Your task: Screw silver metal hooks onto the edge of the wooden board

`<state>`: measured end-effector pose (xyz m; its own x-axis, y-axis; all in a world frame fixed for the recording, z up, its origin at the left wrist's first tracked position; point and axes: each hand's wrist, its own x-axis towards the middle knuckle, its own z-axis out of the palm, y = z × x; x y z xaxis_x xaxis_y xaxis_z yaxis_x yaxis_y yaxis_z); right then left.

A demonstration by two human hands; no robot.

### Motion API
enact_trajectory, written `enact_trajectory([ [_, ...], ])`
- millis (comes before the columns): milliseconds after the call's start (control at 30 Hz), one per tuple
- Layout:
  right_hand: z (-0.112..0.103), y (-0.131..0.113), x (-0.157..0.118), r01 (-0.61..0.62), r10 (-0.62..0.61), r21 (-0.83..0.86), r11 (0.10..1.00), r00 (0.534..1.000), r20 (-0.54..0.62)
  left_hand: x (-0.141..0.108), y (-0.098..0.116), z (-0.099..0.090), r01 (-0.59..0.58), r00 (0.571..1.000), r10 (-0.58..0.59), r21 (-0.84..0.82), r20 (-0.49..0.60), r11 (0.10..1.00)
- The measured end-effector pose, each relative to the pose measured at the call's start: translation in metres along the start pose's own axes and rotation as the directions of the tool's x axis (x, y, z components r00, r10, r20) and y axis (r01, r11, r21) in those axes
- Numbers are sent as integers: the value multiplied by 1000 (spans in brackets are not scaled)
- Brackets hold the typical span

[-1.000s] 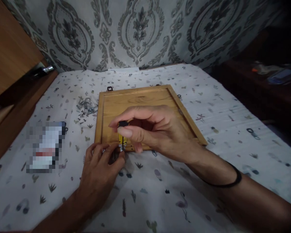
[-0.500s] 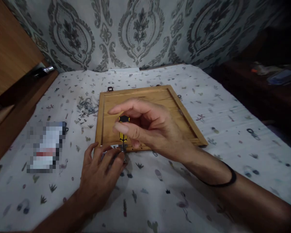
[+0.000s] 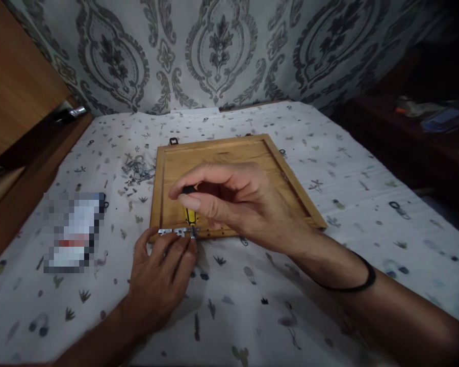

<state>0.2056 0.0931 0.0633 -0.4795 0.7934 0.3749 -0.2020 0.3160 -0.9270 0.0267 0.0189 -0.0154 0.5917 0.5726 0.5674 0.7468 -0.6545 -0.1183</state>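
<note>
My right hand (image 3: 237, 201) pinches the black top of a yellow-and-black screwdriver (image 3: 190, 215) between thumb and fingertips. The screwdriver stands nearly upright, its tip down at a silver metal hinge (image 3: 172, 232) with holes in it. This hinge lies along the near edge of a framed wooden panel (image 3: 214, 153). With bent fingers, my left hand (image 3: 160, 270) presses the hinge against that edge. Whether a screw sits under the tip is too small to tell. Small dark holes show in the edge to the right of the hinge.
A pile of metal fittings and screws (image 3: 137, 168) lies left of the panel. Nearer on the left is a phone (image 3: 76, 229), its screen blurred. A patterned sheet (image 3: 233, 326) covers the surface. Wooden furniture (image 3: 19, 76) borders the left, and a patterned wall (image 3: 222, 51) the back.
The fingertips of my right hand have closed onto the screwdriver's top, which now tilts slightly left. My left fingers have drawn back a little, showing more of the hinge.
</note>
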Motion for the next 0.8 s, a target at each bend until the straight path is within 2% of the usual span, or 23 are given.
enact_trajectory([
  [233, 4, 3, 2, -45, 49, 135, 990, 998, -25, 1, 1, -1, -9, 1000, 9, -3, -16, 1000],
  [367, 1, -4, -1, -120, 118, 67, 991, 993, 28, 0, 1, -1, -9, 1000, 9, -7, -12, 1000],
  [467, -2, -8, -4, -109, 107, 26, 994, 992, 66, 1, 1, -1, -8, 1000, 8, -19, -6, 1000],
  [533, -4, -7, -4, -89, 85, 47, 995, 993, 80, 1, 1, -1, -8, 1000, 8, -28, -1, 1000],
  [800, 0, -5, -6, -134, 123, 140, 981, 989, 82, -2, -1, -2, -7, 1000, 8, -40, 26, 999],
])
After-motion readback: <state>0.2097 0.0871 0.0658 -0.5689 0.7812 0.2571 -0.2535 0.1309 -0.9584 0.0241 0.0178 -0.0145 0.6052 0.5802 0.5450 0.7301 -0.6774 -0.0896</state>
